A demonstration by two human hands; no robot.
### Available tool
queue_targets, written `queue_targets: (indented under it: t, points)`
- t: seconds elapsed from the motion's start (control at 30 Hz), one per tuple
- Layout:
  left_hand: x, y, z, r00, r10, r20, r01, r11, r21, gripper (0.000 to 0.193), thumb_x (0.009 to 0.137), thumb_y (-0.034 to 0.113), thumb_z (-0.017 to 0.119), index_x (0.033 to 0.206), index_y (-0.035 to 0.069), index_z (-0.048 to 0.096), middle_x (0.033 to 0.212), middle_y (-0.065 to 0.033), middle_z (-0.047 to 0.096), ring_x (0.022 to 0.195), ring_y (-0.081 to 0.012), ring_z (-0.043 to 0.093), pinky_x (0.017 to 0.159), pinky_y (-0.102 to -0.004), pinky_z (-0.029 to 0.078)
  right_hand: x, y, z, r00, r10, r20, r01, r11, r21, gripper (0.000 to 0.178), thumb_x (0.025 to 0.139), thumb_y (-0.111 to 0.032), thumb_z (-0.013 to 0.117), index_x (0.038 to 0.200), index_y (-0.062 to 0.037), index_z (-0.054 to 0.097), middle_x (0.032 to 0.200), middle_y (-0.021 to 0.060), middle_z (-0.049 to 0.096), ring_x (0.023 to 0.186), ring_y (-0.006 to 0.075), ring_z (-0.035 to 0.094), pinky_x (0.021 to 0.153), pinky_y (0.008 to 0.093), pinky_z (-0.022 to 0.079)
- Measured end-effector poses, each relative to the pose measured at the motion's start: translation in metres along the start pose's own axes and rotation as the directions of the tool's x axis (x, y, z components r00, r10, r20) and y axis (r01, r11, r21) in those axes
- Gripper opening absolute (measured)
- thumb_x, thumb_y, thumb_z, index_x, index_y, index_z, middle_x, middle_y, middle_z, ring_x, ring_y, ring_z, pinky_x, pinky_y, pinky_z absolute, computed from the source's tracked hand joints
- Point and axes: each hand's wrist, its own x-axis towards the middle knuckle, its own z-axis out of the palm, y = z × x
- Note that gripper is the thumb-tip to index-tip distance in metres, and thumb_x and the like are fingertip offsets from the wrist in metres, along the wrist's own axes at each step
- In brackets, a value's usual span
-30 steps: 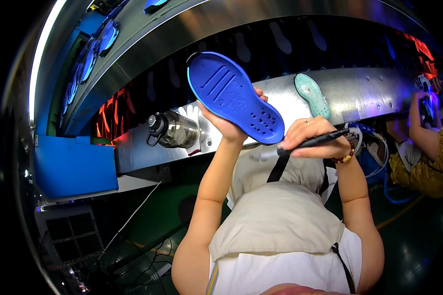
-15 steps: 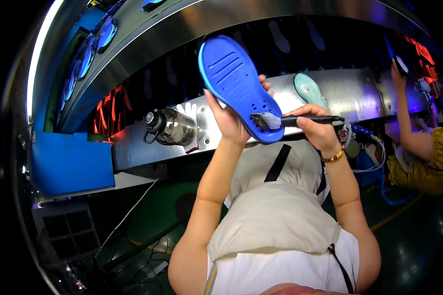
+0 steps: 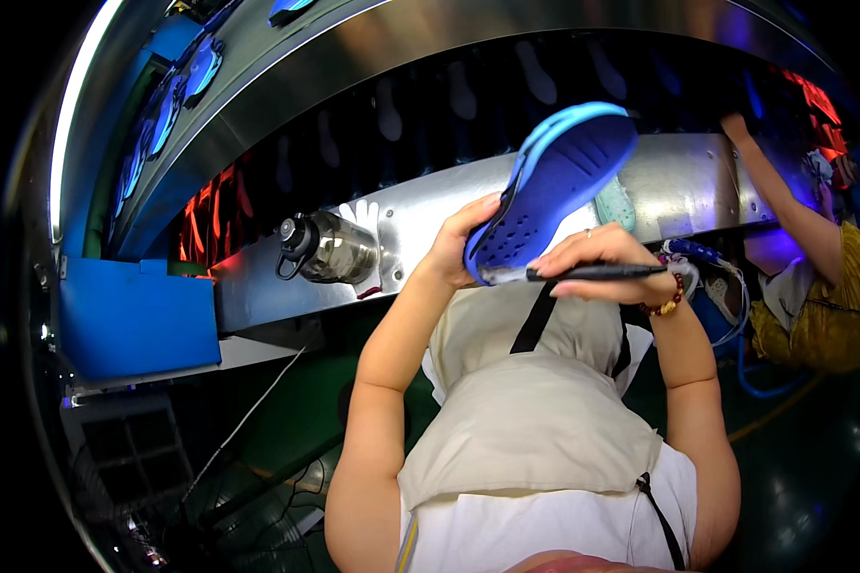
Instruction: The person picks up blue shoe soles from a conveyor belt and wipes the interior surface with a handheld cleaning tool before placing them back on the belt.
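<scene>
My left hand (image 3: 461,239) grips a blue shoe sole (image 3: 559,186) by its left edge, near the end closest to me. The sole is tilted, with its grooved and holed face toward the right and its light blue rim raised. My right hand (image 3: 610,256) is closed around the black handle of a brush (image 3: 602,273). The brush's pale head touches or nearly touches the sole's near end; its bristles are mostly hidden. Behind the right hand, a mint-green sole (image 3: 616,203) rests on the metal ledge (image 3: 416,215), partly covered by the blue one.
A clear bottle with a black lid (image 3: 334,248) lies beside a white glove (image 3: 364,216) on the ledge. Beyond runs a dark slot with several soles (image 3: 537,72) inside and red glow at both ends. At right, a co-worker's arm (image 3: 788,186) reaches toward it.
The blue sole has swung from leaning left to leaning right and tilted onto its side. My right hand has turned over the brush. The co-worker's hand has moved left toward the slot.
</scene>
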Motion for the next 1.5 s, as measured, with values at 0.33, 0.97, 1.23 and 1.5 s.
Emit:
queue_targets:
  t: [0.33, 0.97, 1.23, 1.5]
  points:
    - [-0.009, 0.014, 0.012, 0.947, -0.254, -0.196, 0.309, 0.891, 0.334, 0.044, 0.081, 0.032, 0.051, 0.109, -0.002, 0.051, 0.095, -0.0148, 0.06, 0.079, -0.0181, 0.061, 0.069, -0.0288, 0.051, 0.001, -0.015, -0.022, 0.977, 0.032, 0.212, -0.031, 0.999, -0.009, 0.02, 0.069, -0.004, 0.068, 0.088, -0.0003, 0.063, 0.09, 0.0134, 0.064, 0.087, 0.0232, 0.062, 0.076, 0.0301, 0.049]
    - [-0.031, 0.033, -0.016, 0.987, -0.069, -0.148, 0.117, 0.93, 0.348, 0.055, 0.081, 0.039, 0.045, 0.115, -0.004, 0.047, 0.103, -0.0193, 0.057, 0.086, -0.0282, 0.059, 0.068, -0.0431, 0.052, -0.023, 0.01, -0.025, 0.993, 0.093, -0.07, -0.093, 0.996, 0.003, 0.022, 0.066, 0.003, 0.069, 0.087, -0.0001, 0.064, 0.092, 0.0135, 0.064, 0.089, 0.0225, 0.062, 0.08, 0.0301, 0.048]
    - [0.007, -0.006, -0.034, 0.933, 0.286, -0.217, -0.327, 0.927, -0.185, 0.072, 0.08, 0.066, 0.027, 0.12, 0.009, 0.045, 0.118, -0.0123, 0.049, 0.108, -0.0301, 0.047, 0.091, -0.0483, 0.037, -0.016, -0.01, -0.012, 0.94, 0.154, -0.304, -0.105, 0.98, 0.169, 0.022, 0.071, 0.001, 0.065, 0.093, 0.0025, 0.062, 0.092, 0.0133, 0.063, 0.083, 0.0166, 0.061, 0.074, 0.0249, 0.048]
    - [0.025, -0.034, -0.015, 0.977, 0.152, -0.151, -0.197, 0.916, -0.351, 0.088, 0.075, 0.075, 0.015, 0.122, 0.004, 0.039, 0.113, -0.0167, 0.05, 0.103, -0.0292, 0.05, 0.089, -0.0423, 0.041, 0.007, 0.044, 0.0, 0.816, 0.344, -0.464, -0.269, 0.937, 0.222, 0.017, 0.074, -0.004, 0.064, 0.089, 0.0034, 0.063, 0.085, 0.01, 0.065, 0.075, 0.0108, 0.06, 0.067, 0.022, 0.048]
